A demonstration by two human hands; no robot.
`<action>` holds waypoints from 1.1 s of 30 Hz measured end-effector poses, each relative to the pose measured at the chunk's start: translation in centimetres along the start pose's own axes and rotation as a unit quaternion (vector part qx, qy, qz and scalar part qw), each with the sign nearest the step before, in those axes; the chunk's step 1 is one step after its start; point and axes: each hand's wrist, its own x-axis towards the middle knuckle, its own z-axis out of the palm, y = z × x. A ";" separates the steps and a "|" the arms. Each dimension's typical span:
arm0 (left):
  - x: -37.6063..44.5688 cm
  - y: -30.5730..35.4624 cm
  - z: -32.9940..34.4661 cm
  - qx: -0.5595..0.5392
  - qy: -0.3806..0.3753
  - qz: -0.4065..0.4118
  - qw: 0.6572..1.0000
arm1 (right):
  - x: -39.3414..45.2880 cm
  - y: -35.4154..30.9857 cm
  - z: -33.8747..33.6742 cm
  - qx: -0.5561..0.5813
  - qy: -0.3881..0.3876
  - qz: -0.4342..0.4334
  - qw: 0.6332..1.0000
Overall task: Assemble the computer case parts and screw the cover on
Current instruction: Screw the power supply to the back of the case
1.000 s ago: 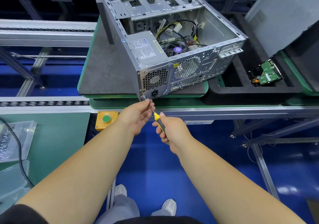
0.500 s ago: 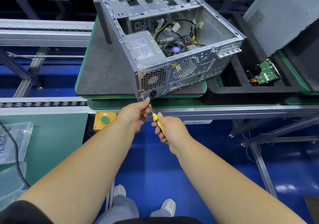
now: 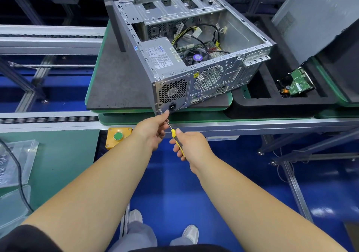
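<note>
An open grey computer case lies on its side on a dark mat, its rear panel facing me and its power supply, fan and cables exposed. My right hand grips a yellow-and-black screwdriver whose tip points at the case's lower rear corner. My left hand pinches the screwdriver's metal shaft right at that corner. A grey side cover leans at the upper right.
A black foam tray at the right holds a green circuit board. A yellow box with a green button sits under the conveyor rail. Clear plastic bags and a black cable lie on the green bench at left.
Both hands stay at the case's lower rear corner with the screwdriver. The view has shifted slightly; nothing else has visibly moved.
</note>
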 end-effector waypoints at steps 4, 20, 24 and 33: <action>0.1 0.0 0.0 -0.001 -0.004 0.000 1.000 | -0.1 -0.3 0.0 0.015 -0.024 0.020 0.999; 0.3 0.0 0.1 0.009 -0.006 -0.004 1.000 | -0.1 -0.9 0.5 -0.009 0.001 0.045 0.999; 0.3 0.0 0.2 0.006 -0.005 -0.001 1.000 | -0.2 -1.5 0.3 -0.013 -0.012 0.067 0.998; -0.1 -0.6 0.5 -0.016 -0.008 0.005 1.000 | 0.3 -0.9 -0.8 -0.023 -0.036 0.046 0.998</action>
